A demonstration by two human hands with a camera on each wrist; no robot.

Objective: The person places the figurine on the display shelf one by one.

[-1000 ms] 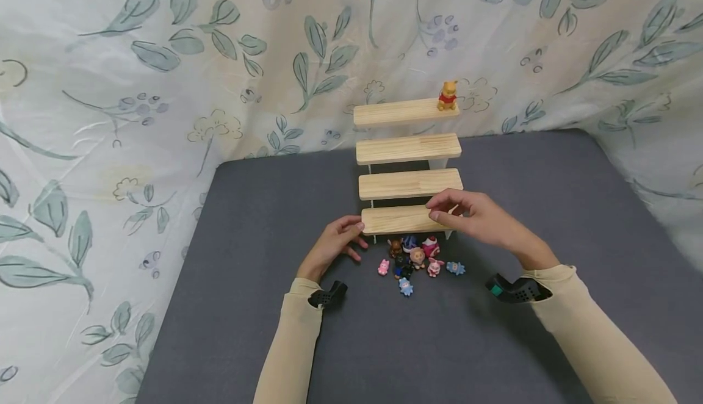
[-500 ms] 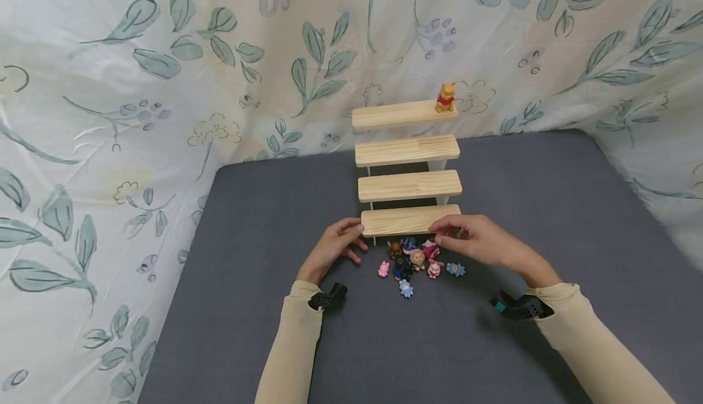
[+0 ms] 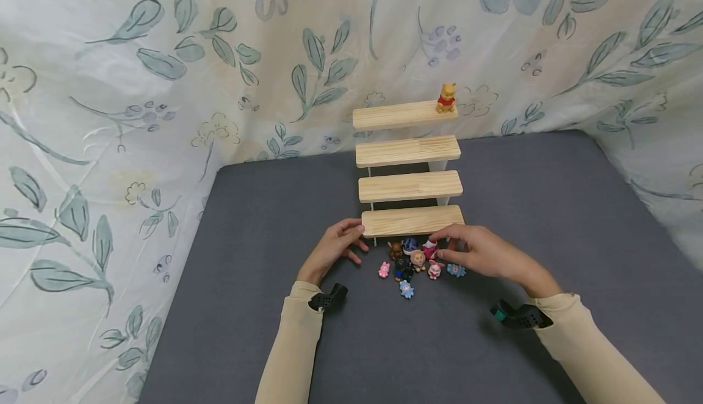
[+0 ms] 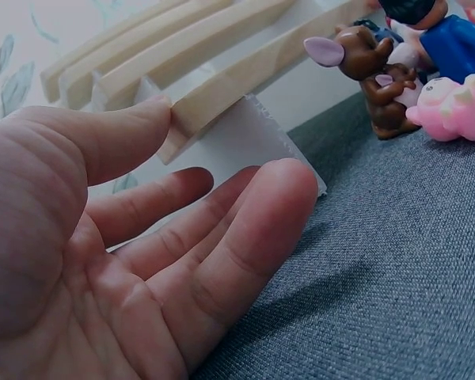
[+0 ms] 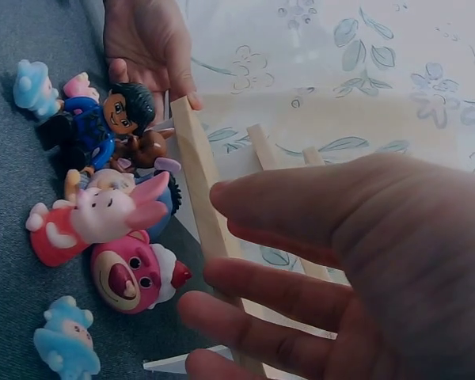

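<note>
A four-tier wooden step shelf [image 3: 409, 186] stands on the grey table [image 3: 263, 221]. A yellow bear figure [image 3: 446, 97] sits at the right end of its top tier. Several small toy figures [image 3: 413, 262] lie clustered in front of the lowest tier. My left hand [image 3: 345, 241] is open, and its thumb touches the left end of the lowest plank [image 4: 222, 87]. My right hand [image 3: 449, 249] hovers open over the right side of the cluster and holds nothing. Closest to its fingers [image 5: 253, 293] are a pink bear [image 5: 133, 275] and a pink long-eared figure [image 5: 95, 215].
A leaf-print cloth [image 3: 165, 74] hangs behind and to both sides of the table. Close to my left hand lie a brown figure [image 4: 366, 63], a pink one [image 4: 453, 112] and a dark-haired figure in blue [image 5: 103, 117]. Light blue figures [image 5: 63, 346] lie at the cluster's edges.
My right hand has come down and back from above the lowest tier to the toys in front of it. The left hand has stayed at the plank's end.
</note>
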